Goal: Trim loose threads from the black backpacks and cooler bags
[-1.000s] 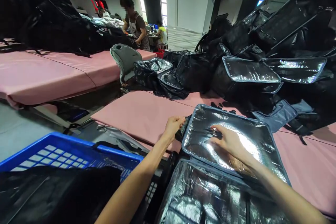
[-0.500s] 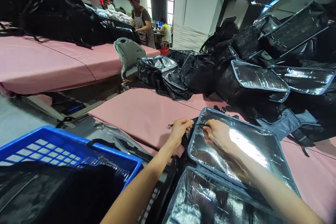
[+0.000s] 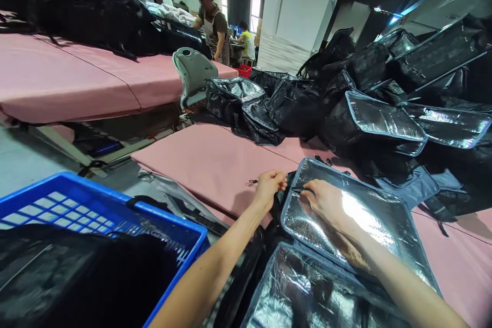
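An insulated bag lies open before me, with a silver foil lid (image 3: 369, 205) edged in grey-blue binding and a foil-lined body (image 3: 295, 287). At the lid's left edge my left hand (image 3: 271, 187) is closed in a pinch; whatever its fingertips hold is too small to make out. A small dark loop (image 3: 252, 182) shows just left of that hand. My right hand (image 3: 323, 200), over the foil lid, is closed on a thin dark pointed tool (image 3: 298, 189) whose tip points toward the left hand.
On my left stands a blue plastic crate (image 3: 111, 192) with a black bag (image 3: 84, 277) in it. Several black foil-lined bags (image 3: 295, 107) are heaped on the pink table (image 3: 215, 164). Beyond are a grey chair (image 3: 194, 69), another pink table (image 3: 77, 77) and a co-worker (image 3: 215, 25).
My left fingers have spread slightly from their tighter pinch. The right hand stays over the lid's edge with the tool. The view has shifted a little, and the co-worker's arm has lowered.
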A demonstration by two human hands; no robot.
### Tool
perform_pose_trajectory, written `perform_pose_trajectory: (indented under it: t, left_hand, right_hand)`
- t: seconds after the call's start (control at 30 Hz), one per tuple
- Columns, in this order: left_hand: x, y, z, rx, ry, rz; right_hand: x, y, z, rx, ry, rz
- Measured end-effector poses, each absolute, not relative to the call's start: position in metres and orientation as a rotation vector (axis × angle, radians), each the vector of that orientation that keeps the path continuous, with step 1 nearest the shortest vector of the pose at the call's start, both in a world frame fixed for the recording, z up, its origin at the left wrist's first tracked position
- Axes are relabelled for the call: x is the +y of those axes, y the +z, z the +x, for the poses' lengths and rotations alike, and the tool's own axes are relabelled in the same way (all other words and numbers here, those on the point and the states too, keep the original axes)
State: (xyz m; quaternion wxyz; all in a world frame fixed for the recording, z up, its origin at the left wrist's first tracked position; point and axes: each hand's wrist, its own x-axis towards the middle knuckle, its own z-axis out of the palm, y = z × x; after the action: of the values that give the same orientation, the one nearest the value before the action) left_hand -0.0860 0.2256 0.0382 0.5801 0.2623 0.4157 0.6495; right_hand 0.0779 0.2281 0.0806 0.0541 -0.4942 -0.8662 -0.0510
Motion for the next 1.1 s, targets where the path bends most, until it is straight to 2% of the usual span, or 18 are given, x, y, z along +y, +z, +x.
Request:
perform_pose_trajectory:
  t: [0.37, 0.57, 0.73, 0.93, 1.1]
  left_hand:
    - [0.223, 0.039, -0.084, 0.903, 1.508, 0.576]
    - [0.222, 0.026, -0.094, 0.894, 1.498, 0.477]
    - [0.224, 0.019, -0.092, 0.851, 1.511, 0.425]
    - [0.219, 0.018, -0.093, 0.893, 1.512, 0.416]
    - [0.216, 0.017, -0.094, 0.94, 1.513, 0.426]
  right_hand:
    - [0.229, 0.09, 0.072, -2.601, -0.075, -1.581]
    - [0.222, 0.094, 0.077, -2.509, 0.114, -1.693]
    - [0.222, 0.091, 0.073, -2.538, -0.002, -1.627]
    - [0.225, 0.096, 0.07, -2.579, 0.046, -1.718]
    - [0.226, 0.093, 0.07, -2.567, -0.04, -1.665]
